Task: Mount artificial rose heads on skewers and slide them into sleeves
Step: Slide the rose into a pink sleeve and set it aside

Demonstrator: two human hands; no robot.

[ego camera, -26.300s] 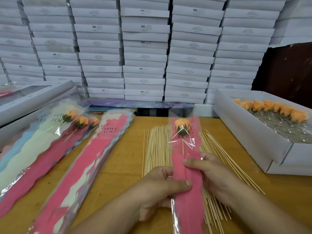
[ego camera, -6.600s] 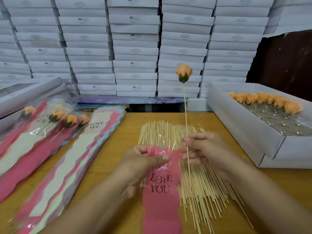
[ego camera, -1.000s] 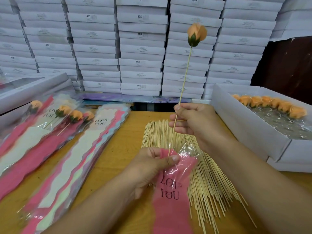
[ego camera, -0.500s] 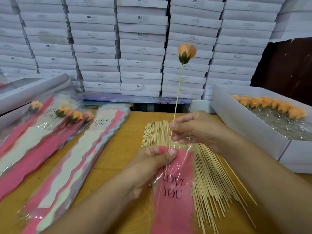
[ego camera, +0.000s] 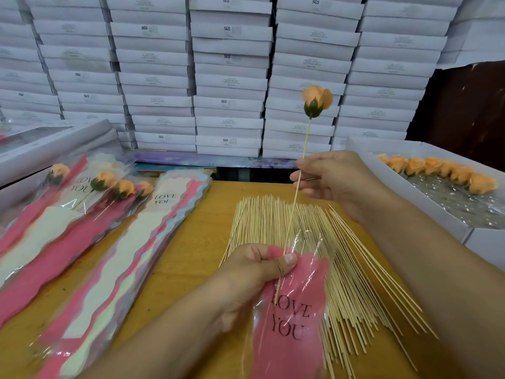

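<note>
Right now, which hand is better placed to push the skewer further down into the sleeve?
The right hand. It pinches the skewer below the rose head, so it can push down. The left hand grips the mouth of the pink sleeve, where the skewer's tip is already inside.

Counted — one mounted rose head (ego camera: 317, 101) on one skewer (ego camera: 296, 184); four sleeved roses (ego camera: 105, 180) at left; roughly seven loose rose heads (ego camera: 437, 170) boxed; two hands — seen.
</note>
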